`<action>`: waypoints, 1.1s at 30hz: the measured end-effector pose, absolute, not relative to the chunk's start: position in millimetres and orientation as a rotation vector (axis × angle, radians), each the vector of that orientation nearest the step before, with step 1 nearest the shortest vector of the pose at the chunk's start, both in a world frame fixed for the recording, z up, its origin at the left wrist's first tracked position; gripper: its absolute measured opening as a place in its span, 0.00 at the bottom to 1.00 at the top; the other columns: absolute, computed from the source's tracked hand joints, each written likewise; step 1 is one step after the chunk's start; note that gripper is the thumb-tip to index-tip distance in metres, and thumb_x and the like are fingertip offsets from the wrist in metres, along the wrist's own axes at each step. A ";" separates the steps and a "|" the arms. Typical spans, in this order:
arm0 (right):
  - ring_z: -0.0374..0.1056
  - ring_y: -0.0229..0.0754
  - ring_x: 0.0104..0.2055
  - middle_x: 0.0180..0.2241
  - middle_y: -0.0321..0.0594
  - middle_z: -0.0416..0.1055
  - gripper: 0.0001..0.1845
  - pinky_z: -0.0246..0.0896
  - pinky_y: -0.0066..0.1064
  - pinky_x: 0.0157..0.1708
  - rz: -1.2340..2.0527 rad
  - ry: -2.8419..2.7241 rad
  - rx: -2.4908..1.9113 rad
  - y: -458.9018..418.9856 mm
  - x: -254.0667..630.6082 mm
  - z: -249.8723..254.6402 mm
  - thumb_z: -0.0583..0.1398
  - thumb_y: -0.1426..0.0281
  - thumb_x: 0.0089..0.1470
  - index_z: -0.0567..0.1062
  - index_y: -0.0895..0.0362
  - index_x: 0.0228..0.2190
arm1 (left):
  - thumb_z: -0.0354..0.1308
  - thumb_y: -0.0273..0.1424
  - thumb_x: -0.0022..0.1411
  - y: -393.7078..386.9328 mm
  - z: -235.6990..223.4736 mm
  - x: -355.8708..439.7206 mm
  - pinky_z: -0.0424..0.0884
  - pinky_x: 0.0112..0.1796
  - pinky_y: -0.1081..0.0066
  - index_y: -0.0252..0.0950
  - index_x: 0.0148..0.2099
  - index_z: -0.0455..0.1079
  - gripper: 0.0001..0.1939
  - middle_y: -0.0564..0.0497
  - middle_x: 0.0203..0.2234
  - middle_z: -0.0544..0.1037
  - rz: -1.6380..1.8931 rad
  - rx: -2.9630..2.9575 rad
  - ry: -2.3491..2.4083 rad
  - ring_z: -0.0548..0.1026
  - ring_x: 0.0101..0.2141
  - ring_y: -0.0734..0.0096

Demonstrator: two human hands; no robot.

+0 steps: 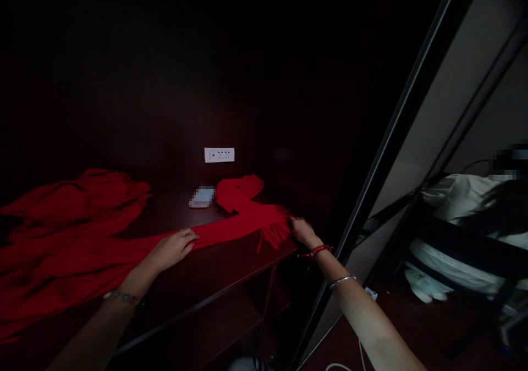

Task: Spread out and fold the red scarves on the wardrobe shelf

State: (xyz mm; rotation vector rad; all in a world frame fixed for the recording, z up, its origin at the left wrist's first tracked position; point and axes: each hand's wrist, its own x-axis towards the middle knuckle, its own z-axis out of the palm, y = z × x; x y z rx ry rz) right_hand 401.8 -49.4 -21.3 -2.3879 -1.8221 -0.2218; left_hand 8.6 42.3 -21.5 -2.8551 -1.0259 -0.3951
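A long red scarf (231,223) with a fringed end lies across a dark wooden shelf (231,264). Its left part is bunched into loose folds, and another stretch is doubled over near the back wall. My left hand (175,250) lies on the scarf's narrow middle stretch, palm down, fingers extended and slightly bent. At the fringe on the right, my right hand (303,231) is closed, with its fingers at the ends of the strands. Those fingertips are dark and slightly blurred.
A pale, pixelated flat object (202,197) lies behind the scarf, below a white wall socket (219,155). A tall door frame edge (396,123) slants up at the right. Beyond it stands a dark chair (462,236) with white cloth. A white cable (339,366) runs on the floor.
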 end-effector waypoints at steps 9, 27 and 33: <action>0.58 0.43 0.44 0.41 0.46 0.65 0.19 0.52 0.31 0.42 -0.445 -1.831 -2.102 -72.9 373.6 -24.9 0.49 0.80 0.48 0.68 0.58 0.42 | 0.41 0.31 0.59 43.9 -22.5 9.2 0.64 0.44 0.69 0.36 0.44 0.67 0.16 0.47 0.42 0.70 -0.418 -2.842 -1.003 0.69 0.41 0.69; 0.60 0.43 0.40 0.37 0.46 0.67 0.13 0.50 0.30 0.40 -0.721 -2.197 -1.944 -32.2 375.5 6.8 0.47 0.74 0.55 0.69 0.59 0.39 | 0.41 0.30 0.58 37.6 -8.8 -0.1 0.63 0.41 0.72 0.37 0.40 0.66 0.13 0.49 0.37 0.68 -0.554 -2.772 -1.050 0.67 0.38 0.70; 0.57 0.43 0.40 0.38 0.45 0.65 0.13 0.51 0.29 0.37 -0.751 -2.155 -1.875 -45.3 380.9 -1.1 0.46 0.74 0.56 0.69 0.58 0.39 | 0.43 0.26 0.53 27.7 -1.2 1.6 0.63 0.37 0.72 0.37 0.35 0.64 0.10 0.51 0.33 0.67 -0.505 -2.813 -1.031 0.67 0.35 0.70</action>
